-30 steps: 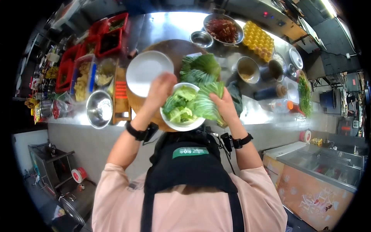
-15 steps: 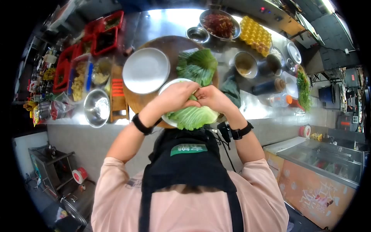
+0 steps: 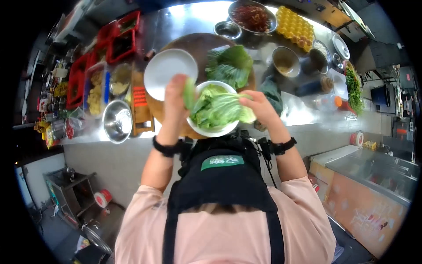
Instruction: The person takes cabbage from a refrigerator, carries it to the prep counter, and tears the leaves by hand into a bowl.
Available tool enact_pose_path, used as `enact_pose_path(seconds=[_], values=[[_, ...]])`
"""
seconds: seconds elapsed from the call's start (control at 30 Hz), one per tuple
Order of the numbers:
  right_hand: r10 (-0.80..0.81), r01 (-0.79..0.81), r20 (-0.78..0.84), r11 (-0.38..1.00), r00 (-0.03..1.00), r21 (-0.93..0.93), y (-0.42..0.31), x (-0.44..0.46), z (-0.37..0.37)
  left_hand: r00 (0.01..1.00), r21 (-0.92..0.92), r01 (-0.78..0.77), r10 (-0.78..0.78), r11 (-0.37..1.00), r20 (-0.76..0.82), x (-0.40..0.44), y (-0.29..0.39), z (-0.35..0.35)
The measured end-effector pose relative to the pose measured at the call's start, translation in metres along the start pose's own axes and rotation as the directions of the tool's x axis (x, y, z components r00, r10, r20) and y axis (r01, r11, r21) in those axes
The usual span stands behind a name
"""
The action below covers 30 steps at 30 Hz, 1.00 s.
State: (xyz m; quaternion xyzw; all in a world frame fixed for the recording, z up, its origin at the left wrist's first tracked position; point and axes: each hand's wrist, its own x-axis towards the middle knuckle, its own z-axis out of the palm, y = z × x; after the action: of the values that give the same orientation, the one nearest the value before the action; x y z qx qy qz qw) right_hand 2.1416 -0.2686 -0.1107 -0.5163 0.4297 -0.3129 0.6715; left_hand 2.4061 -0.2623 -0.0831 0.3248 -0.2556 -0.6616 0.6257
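Observation:
My left hand [image 3: 176, 94], smeared by motion, is raised over the near edge of the white plate [image 3: 169, 66]. A torn green cabbage piece [image 3: 189, 93] is pinched at its fingertips. My right hand [image 3: 260, 107] grips the pale rib of a cabbage leaf [image 3: 222, 105], which spreads over the white bowl [image 3: 216, 133]. More torn greens lie inside that bowl, partly covered by the leaf. Just beyond it, darker outer cabbage leaves [image 3: 231, 66] rest on the round wooden board [image 3: 189, 41].
To the left stand a steel bowl [image 3: 117, 122], a wooden block with orange strips [image 3: 141, 99] and red bins [image 3: 122, 46]. At the back are a bowl of reddish shreds [image 3: 251, 18] and a yellow egg tray [image 3: 295, 27]. Steel pots [image 3: 285, 61] and an orange-capped bottle [image 3: 327, 102] sit right.
My hands were together over the bowl and have moved apart. The left has swung leftward with a torn piece; the right keeps the leaf, and the bowl's contents now show.

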Motion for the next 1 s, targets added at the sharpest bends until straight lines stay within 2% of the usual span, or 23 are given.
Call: enact_pose_path(seconds=[0.03, 0.1, 0.13, 0.17, 0.2, 0.23, 0.27, 0.3, 0.33, 0.37, 0.4, 0.43, 0.47, 0.53, 0.57, 0.6, 0.67, 0.7, 0.77, 0.8, 0.87, 0.9, 1.0], values=[[0.094, -0.091, -0.072, 0.995, 0.993, 0.049, 0.000, -0.008, -0.008, 1.000, -0.008, -0.003, 0.003, 1.000, 0.008, 0.006, 0.004, -0.004], [0.097, -0.096, -0.062, 0.995, 0.993, 0.029, 0.002, -0.016, -0.019, 0.992, 0.272, 0.094, -0.067, 0.958, -0.105, 0.008, 0.005, -0.012], [0.084, -0.083, -0.064, 0.996, 0.994, 0.030, 0.002, -0.018, -0.022, 0.991, 0.265, 0.093, -0.065, 0.960, -0.113, 0.009, -0.007, -0.021], [0.092, -0.092, -0.013, 0.995, 0.996, -0.049, 0.001, -0.019, -0.030, 0.997, 0.646, 0.036, -0.068, 0.763, 0.024, 0.014, -0.026, -0.034], [0.088, -0.089, -0.018, 0.995, 0.996, -0.049, -0.003, -0.020, -0.032, 0.980, 0.898, -0.082, -0.128, 0.431, 0.151, 0.017, -0.038, -0.039], [0.093, -0.095, -0.045, 0.994, 0.995, -0.058, -0.009, -0.023, -0.033, 0.969, 0.965, -0.061, -0.218, 0.255, 0.119, 0.006, -0.029, -0.012], [0.099, -0.104, -0.071, 0.992, 0.992, -0.067, -0.015, -0.026, -0.034, 0.943, 0.960, -0.182, -0.238, 0.214, 0.232, 0.006, -0.045, -0.021], [0.101, -0.106, -0.077, 0.992, 0.992, -0.069, -0.020, -0.028, -0.034, 0.920, 0.945, -0.319, -0.217, 0.072, 0.327, 0.005, -0.052, -0.024], [0.082, -0.097, -0.085, 0.976, 0.993, -0.193, -0.025, -0.030, -0.032, 0.884, 0.894, -0.441, -0.210, -0.074, 0.419, 0.003, -0.054, -0.021], [0.061, -0.087, -0.091, 0.946, 0.994, -0.314, -0.028, -0.031, -0.031, 0.882, 0.893, -0.444, -0.211, -0.071, 0.421, 0.004, -0.054, -0.019], [0.059, -0.087, -0.097, 0.945, 0.994, -0.314, -0.029, -0.029, -0.029, 0.872, 0.870, -0.489, -0.006, -0.072, 0.489, 0.008, -0.052, -0.017], [0.008, -0.038, -0.076, 0.917, 0.997, -0.396, -0.029, -0.028, -0.026, 0.822, 0.845, -0.528, 0.198, -0.082, 0.533, 0.009, -0.048, -0.011], [-0.037, 0.010, -0.047, 0.881, 0.998, -0.473, -0.030, -0.027, -0.019, 0.824, 0.846, -0.528, 0.195, -0.080, 0.533, 0.007, -0.039, 0.002], [-0.097, 0.076, -0.021, 0.882, 0.995, -0.464, -0.038, -0.021, -0.001, 0.884, 0.852, -0.451, 0.003, 0.265, 0.467, 0.002, -0.030, 0.031], [-0.137, 0.109, -0.028, 0.879, 0.990, -0.464, -0.041, -0.016, 0.009, 0.865, 0.861, -0.488, -0.053, 0.143, 0.499, -0.002, -0.033, 0.037], [-0.179, 0.142, -0.035, 0.875, 0.983, -0.463, -0.044, -0.010, 0.017, 0.879, 0.904, -0.412, -0.212, 0.111, 0.427, -0.001, -0.032, 0.045], [-0.234, 0.180, -0.060, 0.868, 0.970, -0.462, -0.041, -0.001, 0.027, 0.945, 0.936, -0.279, -0.114, 0.214, 0.307, -0.001, -0.039, 0.049], [-0.243, 0.214, -0.077, 0.939, 0.967, -0.271, -0.037, 0.003, 0.030, 0.943, 0.934, -0.287, -0.112, 0.212, 0.315, -0.002, -0.038, 0.050], [-0.207, 0.233, -0.139, 0.950, 0.969, 0.208, -0.034, 0.006, 0.048, 0.974, 0.786, -0.203, 0.036, 0.585, 0.225, -0.008, -0.039, 0.050], [-0.205, 0.231, -0.141, 0.950, 0.969, 0.211, -0.031, 0.005, 0.058, 0.974, 0.787, -0.200, 0.032, 0.584, 0.224, -0.010, -0.040, 0.050], [-0.169, 0.261, -0.207, 0.755, 0.964, 0.602, -0.027, 0.003, 0.073, 0.980, 0.640, -0.192, 0.117, 0.744, 0.158, -0.012, -0.043, 0.046], [-0.182, 0.270, -0.201, 0.710, 0.963, 0.651, -0.029, 0.002, 0.077, 0.985, 0.580, -0.157, 0.085, 0.799, 0.150, -0.013, -0.044, 0.042], [-0.181, 0.273, -0.204, 0.675, 0.962, 0.685, -0.030, -0.003, 0.083, 0.986, 0.525, -0.135, 0.064, 0.841, 0.151, -0.015, -0.047, 0.036]])
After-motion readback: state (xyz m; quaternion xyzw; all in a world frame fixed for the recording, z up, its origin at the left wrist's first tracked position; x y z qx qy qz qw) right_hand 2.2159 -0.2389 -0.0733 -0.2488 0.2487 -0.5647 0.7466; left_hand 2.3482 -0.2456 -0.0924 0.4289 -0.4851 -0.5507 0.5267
